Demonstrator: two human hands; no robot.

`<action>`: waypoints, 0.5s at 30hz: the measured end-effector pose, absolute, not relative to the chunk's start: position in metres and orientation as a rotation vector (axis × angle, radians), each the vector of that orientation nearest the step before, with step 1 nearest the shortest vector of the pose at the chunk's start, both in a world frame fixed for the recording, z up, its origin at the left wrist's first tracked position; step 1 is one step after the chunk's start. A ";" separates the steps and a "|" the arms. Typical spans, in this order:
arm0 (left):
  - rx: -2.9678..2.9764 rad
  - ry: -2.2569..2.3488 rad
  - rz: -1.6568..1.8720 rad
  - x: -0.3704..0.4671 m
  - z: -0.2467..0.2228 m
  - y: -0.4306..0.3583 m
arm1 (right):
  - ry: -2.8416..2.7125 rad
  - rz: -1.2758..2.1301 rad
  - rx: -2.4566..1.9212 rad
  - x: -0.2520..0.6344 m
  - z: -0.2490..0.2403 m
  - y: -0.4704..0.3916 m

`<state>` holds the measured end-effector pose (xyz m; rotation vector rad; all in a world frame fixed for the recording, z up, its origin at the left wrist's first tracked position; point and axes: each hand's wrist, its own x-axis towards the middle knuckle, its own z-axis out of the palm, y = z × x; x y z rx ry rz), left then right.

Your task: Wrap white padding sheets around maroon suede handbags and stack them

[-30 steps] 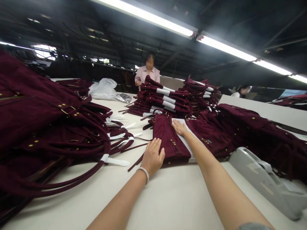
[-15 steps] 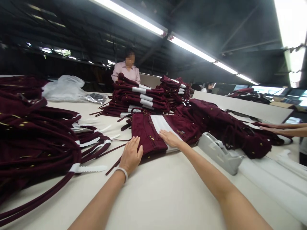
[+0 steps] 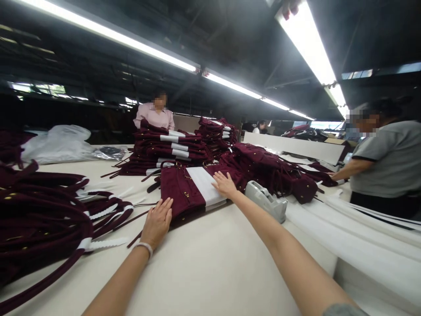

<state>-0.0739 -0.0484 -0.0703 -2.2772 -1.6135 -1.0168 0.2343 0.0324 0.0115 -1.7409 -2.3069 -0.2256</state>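
A maroon fabric bag (image 3: 173, 188) with brass-coloured fittings lies flat on the table (image 3: 210, 263) in front of me. Across its middle runs a white band (image 3: 199, 181). My left hand (image 3: 158, 224) rests on the bag's near left edge, fingers stretched out. At the band's right side my right hand (image 3: 225, 185) lies on the bag with its fingers spread. Neither hand grips anything. Thin maroon straps trail from the bag's left side. Just right of my right hand stands a grey tape dispenser (image 3: 265, 201).
Behind the bag rises a stack of banded maroon bags (image 3: 167, 147). More bags with looped handles (image 3: 86, 224) fill the left. White sheeting (image 3: 355, 241) lies at right. One person (image 3: 154, 115) stands behind the stack; another in grey (image 3: 388, 162) works at the right.
My view has turned right, bringing the person in grey into sight. My right hand has shifted from the band's middle to its right side, fingers now more spread. My left hand stays at the bag's edge.
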 end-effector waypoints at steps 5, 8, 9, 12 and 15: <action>-2.260 -1.593 -1.025 -0.078 -0.076 -0.046 | -2.100 -0.188 -1.942 0.288 0.012 0.057; -2.244 -1.531 -1.052 -0.080 -0.082 -0.038 | -1.964 -0.061 -2.081 0.303 -0.013 0.071; -2.235 -1.508 -1.063 -0.080 -0.083 -0.036 | -1.929 -0.023 -2.111 0.306 -0.021 0.076; -2.218 -1.450 -1.108 -0.081 -0.085 -0.034 | -1.861 0.045 -2.143 0.313 -0.040 0.089; -2.231 -1.404 -1.152 -0.081 -0.085 -0.033 | -1.821 0.064 -2.135 0.317 -0.048 0.099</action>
